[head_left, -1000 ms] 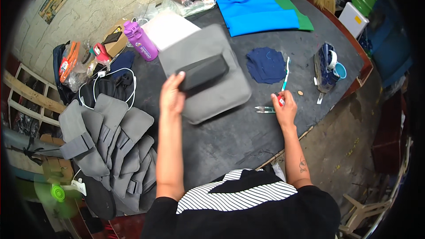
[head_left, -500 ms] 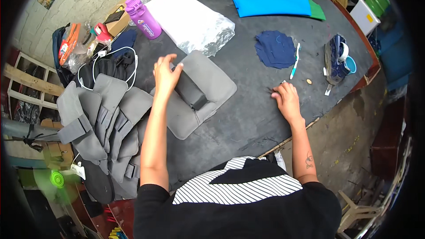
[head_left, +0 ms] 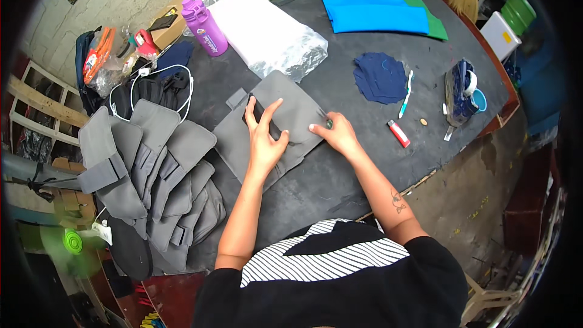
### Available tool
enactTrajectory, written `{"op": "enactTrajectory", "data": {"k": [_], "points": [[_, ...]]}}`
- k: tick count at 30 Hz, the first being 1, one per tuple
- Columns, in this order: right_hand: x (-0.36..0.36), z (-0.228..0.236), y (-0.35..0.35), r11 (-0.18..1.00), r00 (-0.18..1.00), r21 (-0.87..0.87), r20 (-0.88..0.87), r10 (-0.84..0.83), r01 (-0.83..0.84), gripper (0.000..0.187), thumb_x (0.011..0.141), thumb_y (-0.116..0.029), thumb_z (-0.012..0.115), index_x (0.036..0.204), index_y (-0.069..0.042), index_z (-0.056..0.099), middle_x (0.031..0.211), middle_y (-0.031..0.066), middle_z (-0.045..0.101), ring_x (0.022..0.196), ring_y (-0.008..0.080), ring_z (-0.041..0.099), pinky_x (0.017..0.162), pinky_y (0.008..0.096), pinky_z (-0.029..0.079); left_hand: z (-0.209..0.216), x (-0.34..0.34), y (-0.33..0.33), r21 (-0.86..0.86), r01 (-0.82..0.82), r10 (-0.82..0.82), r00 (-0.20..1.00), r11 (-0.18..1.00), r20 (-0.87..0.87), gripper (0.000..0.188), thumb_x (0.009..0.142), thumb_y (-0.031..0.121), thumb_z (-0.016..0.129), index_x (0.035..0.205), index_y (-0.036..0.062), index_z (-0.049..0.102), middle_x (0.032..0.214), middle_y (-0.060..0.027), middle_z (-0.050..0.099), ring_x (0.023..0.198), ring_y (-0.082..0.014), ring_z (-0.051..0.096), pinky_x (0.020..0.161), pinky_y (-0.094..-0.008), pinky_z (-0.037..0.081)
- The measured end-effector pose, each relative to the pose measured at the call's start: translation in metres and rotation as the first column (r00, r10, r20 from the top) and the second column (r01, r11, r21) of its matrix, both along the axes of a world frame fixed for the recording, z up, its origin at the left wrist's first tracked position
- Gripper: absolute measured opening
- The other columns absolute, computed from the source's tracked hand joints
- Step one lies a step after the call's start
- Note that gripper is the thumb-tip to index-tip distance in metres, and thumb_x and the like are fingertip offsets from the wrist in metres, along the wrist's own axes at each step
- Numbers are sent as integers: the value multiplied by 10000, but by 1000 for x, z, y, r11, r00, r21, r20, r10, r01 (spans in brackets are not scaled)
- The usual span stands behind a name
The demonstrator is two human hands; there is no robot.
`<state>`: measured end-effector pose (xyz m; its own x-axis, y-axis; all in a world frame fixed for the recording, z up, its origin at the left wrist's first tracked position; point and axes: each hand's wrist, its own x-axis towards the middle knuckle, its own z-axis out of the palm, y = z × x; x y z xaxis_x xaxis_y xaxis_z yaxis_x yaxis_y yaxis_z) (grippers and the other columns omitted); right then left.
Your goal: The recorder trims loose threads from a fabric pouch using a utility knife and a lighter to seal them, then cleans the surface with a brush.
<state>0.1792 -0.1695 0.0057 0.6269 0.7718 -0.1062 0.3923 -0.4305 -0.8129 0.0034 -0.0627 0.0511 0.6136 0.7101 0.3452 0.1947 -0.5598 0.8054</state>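
A grey padded fabric panel (head_left: pixel 282 94) lies on the dark table in front of me, with a black strap (head_left: pixel 257 109) across it. My left hand (head_left: pixel 265 143) is over the panel, fingers spread, fingertips at the strap. My right hand (head_left: pixel 339 133) is at the panel's right corner, its thumb over the edge and its fingers curled. A small greenish glint shows between those fingers; I cannot make out what it is. Right of that hand lie a red lighter (head_left: pixel 399 133) and a white-and-teal toothbrush (head_left: pixel 406 94).
Overlapping grey padded pieces (head_left: pixel 152 164) lie at the left. Behind are a purple bottle (head_left: pixel 204 27), a white plastic-wrapped stack (head_left: pixel 261 30) and a blue bag (head_left: pixel 370 3). Navy fabric pieces (head_left: pixel 381 78) and a tape roll (head_left: pixel 470 83) are at the right.
My right hand has moved left from beside the toothbrush to the panel, uncovering the red lighter. My left hand has come down and right onto the panel, and the strap now lies flatter.
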Motion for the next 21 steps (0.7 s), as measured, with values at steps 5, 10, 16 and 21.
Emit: {"op": "enactTrajectory", "data": {"k": [5,10,16,21], "points": [[11,12,3,878,863,434,-503,50,203,303,756,-114,736,950,57,577,901,85,654,778,142,604,705,287,481,-6,-5,-13,475,-124,232,957,871,-175,343,753,94,708,1088,159,675,1477,-105,335,1408,-416,140,1123,-517,193],[21,-21,4,894,960,421,-279,-35,155,255,749,-121,739,866,39,579,820,84,653,752,121,588,684,282,466,-37,6,-11,464,148,-61,979,874,-196,299,737,-47,572,998,62,669,1172,-80,586,1170,-277,518,1006,-398,377],[25,-28,6,930,978,314,-144,-153,192,281,728,-145,754,838,41,575,757,131,642,717,129,582,667,309,465,-30,33,-8,430,167,-22,947,887,-322,248,716,-43,540,918,15,672,907,-114,592,934,-280,566,836,-381,432],[22,-16,7,933,981,302,-83,-178,195,327,713,-172,769,852,48,572,748,175,625,697,170,589,670,335,469,-19,52,-7,631,378,-32,872,677,-488,84,689,23,586,720,-15,654,846,-144,576,845,-273,601,770,-372,462]]}}
